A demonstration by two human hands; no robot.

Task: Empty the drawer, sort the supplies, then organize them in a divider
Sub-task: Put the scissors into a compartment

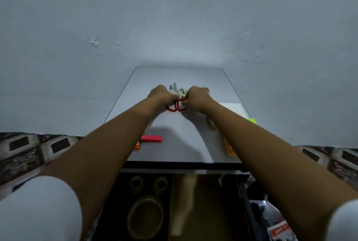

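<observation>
Left hand [161, 95] and right hand [197, 98] both clench the red loop-handled plastic scissors [175, 107] between them, on the white tabletop [174, 144]. Grey pens [175, 87] lie just beyond the knuckles. Likely fault: drawing the scissors free scatters the pens.

Red-handled scissors [175, 106] lie mid-bench [174, 147], grey blades pointing away, with the left hand [161, 94] and right hand [196, 98] gripping them just above the loops. Nearer, a pink pad [151, 138] lies just beside an orange pad [137, 145]; a green pad [251, 120] sits at the right edge. Below, the drawer [209, 202] stands open, three tape rolls [145, 217] in its left part
</observation>
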